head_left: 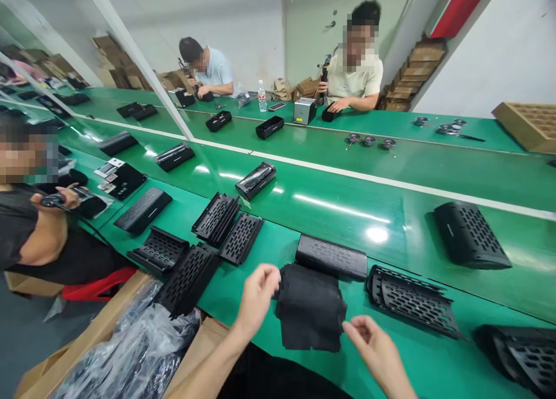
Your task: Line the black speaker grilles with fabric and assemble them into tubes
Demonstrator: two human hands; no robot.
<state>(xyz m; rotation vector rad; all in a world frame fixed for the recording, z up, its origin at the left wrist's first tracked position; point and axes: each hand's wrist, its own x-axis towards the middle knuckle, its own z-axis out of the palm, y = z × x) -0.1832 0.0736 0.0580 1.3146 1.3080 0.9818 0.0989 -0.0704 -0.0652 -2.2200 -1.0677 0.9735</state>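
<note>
The black sheets (310, 309) are matte and soft-looking, roughly square, with slightly ragged, uneven edges where layers seem to overlap; they sit close to the near edge of the green workbench (278, 242), though whether they lie flat on it or are held just above cannot be told. The left hand (260, 297) has its thumb and fingers drawn together at their upper left corner, pinching it, while the right hand (371, 347) pinches their right edge between thumb and fingertips, its other fingers loosely curled. Just beyond them lies a dark casing (332, 255), long, smooth and rounded, with rows of elongated slots. To its right, nearer the bench's near edge, rest nested perforated shells (412, 300), curved and stiff, apparently plastic. Left of the left hand, more slotted black panels (189, 277) lie in a loose cluster reaching the near edge. Below that edge, a cardboard box (89, 335) holds crinkled, shiny clear plastic bags (134, 352). Across the glossy green surface, towards the far edge, stand open black housings (270, 127).
</note>
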